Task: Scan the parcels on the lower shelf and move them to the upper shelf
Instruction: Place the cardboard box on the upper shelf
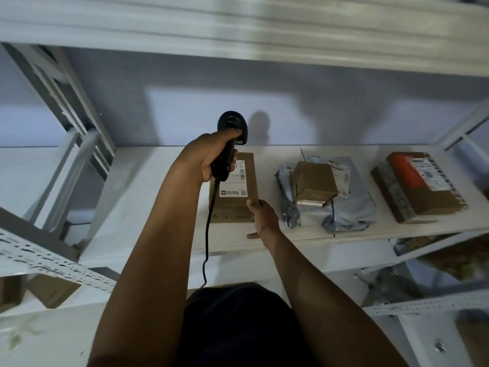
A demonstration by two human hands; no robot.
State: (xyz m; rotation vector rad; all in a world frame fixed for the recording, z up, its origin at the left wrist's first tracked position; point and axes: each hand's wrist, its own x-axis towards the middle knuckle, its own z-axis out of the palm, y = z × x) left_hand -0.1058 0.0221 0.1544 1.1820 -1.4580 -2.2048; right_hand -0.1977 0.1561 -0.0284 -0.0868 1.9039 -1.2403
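Left hand (211, 157) grips the scanner (232, 125) head-away; right hand (264, 215) holds the parcel (238, 207), lying lengthwise front-to-back.

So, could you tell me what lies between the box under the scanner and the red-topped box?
In the head view, a small cardboard box sits on grey mailer bags.
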